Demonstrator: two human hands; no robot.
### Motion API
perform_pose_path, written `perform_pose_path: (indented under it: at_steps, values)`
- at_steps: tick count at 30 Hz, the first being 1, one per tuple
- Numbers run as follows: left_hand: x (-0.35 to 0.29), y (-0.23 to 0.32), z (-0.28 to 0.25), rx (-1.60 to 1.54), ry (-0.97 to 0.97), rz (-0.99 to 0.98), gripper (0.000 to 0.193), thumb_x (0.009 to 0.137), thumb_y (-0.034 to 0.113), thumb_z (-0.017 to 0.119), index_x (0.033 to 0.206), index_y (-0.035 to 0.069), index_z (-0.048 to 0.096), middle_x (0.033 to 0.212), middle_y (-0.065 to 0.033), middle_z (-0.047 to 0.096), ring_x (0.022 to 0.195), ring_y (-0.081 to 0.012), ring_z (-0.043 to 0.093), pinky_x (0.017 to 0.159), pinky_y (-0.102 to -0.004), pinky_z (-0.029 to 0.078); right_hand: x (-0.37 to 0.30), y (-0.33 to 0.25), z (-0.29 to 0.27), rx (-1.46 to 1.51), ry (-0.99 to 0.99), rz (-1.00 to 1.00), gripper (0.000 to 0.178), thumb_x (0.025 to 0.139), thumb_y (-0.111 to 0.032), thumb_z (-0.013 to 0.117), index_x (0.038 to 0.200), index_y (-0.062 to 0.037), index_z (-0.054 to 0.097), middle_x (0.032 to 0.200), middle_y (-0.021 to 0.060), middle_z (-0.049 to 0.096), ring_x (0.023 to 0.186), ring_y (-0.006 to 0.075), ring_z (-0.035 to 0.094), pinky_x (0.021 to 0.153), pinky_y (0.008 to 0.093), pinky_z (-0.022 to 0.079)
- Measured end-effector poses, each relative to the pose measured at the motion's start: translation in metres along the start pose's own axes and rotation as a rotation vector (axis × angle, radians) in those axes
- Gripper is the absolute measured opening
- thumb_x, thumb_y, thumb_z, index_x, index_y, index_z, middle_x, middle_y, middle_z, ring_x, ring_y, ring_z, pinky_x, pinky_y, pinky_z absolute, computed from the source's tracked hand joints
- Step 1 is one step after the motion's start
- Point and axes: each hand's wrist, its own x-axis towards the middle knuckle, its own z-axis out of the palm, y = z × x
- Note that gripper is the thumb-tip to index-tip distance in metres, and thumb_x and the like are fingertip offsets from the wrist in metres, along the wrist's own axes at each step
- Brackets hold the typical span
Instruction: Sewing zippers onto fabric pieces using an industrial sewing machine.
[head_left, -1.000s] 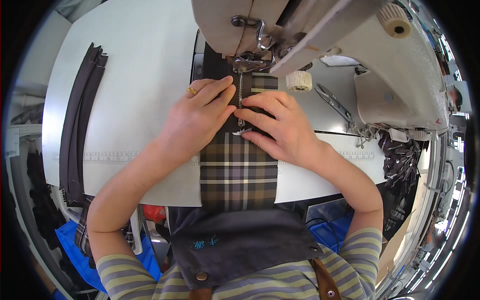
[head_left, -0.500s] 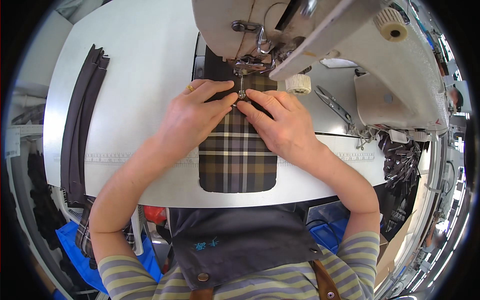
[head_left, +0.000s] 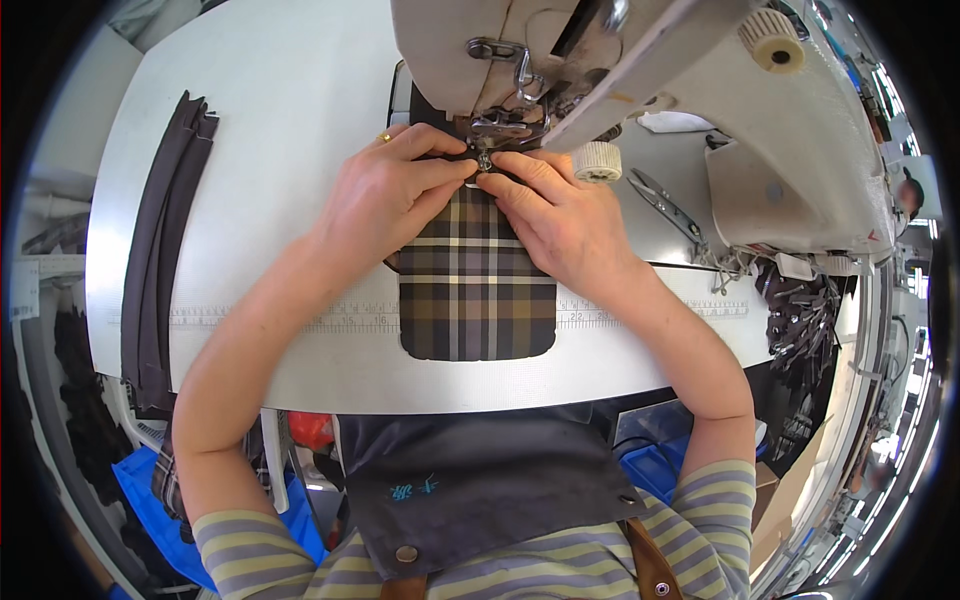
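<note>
A plaid fabric piece [head_left: 478, 310] in brown, grey, black and white lies flat under the sewing machine's presser foot [head_left: 502, 128]. A metal zipper with its slider [head_left: 485, 161] runs up its middle to the foot. From the left, my left hand [head_left: 395, 185], a ring on one finger, presses the fabric beside the slider with thumb and fingertips. Opposite it, my right hand [head_left: 562, 205] holds down the fabric's right side, thumb and index finger close to the slider. The fingertips of both hands are just below the foot. Dark cloth shows behind my left fingers.
Above the hands looms the white sewing machine [head_left: 640, 70]. Scissors [head_left: 665, 205] lie right of it on the table [head_left: 250, 250]. Folded dark strips [head_left: 165, 250] lie at the left. A bundle of zipper pulls [head_left: 805, 310] hangs by the right edge. A ruler scale crosses the table.
Both hands have moved forward with the plaid fabric piece, toward the machine. The zipper slider is now close to the presser foot, and the fabric's near edge lies farther from me.
</note>
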Motion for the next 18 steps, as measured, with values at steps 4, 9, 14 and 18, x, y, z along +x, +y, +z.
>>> perform_pose_path:
  at_steps: [4,9,14,18]
  values:
    - [0.000,-0.001,-0.001,-0.001,0.009,0.012,0.018,0.080,0.004,0.067,0.097,0.004,0.072,0.098,-0.0069,0.065,0.085,-0.0261,0.061,0.073,-0.0347,0.052,0.002,0.000,-0.007,0.095,0.103,-0.024,0.024,0.083,-0.006,0.067,0.107,-0.0087,0.068,0.105,0.0049,0.065,0.085,0.0196,0.063,0.059,0.0285,0.052]
    - [0.000,-0.001,0.000,-0.001,0.000,0.003,0.019,0.080,0.004,0.067,0.098,0.005,0.072,0.099,-0.0065,0.065,0.087,-0.0259,0.061,0.073,-0.0348,0.052,0.023,0.020,-0.036,1.346,-0.140,1.046,0.018,0.092,-0.015,0.060,0.099,0.0006,0.064,0.084,0.0051,0.065,0.055,0.0065,0.056,0.048,0.0193,0.045]
    - [0.000,0.000,0.000,0.000,-0.004,-0.017,0.019,0.080,0.003,0.066,0.099,0.005,0.072,0.100,-0.0067,0.065,0.088,-0.0261,0.061,0.074,-0.0346,0.052,0.027,0.024,-0.030,1.332,-0.224,1.025,0.014,0.092,-0.014,0.061,0.092,-0.0004,0.063,0.082,0.0060,0.065,0.054,0.0064,0.055,0.049,0.0191,0.045]
    - [-0.002,-0.001,0.000,-0.008,0.002,-0.023,0.020,0.080,0.003,0.066,0.099,0.005,0.072,0.100,-0.0080,0.066,0.089,-0.0265,0.061,0.076,-0.0345,0.052,0.009,0.024,-0.006,1.092,0.052,0.728,0.018,0.090,-0.015,0.066,0.099,-0.0002,0.070,0.079,0.0011,0.065,0.066,0.0105,0.058,0.060,0.0261,0.047]
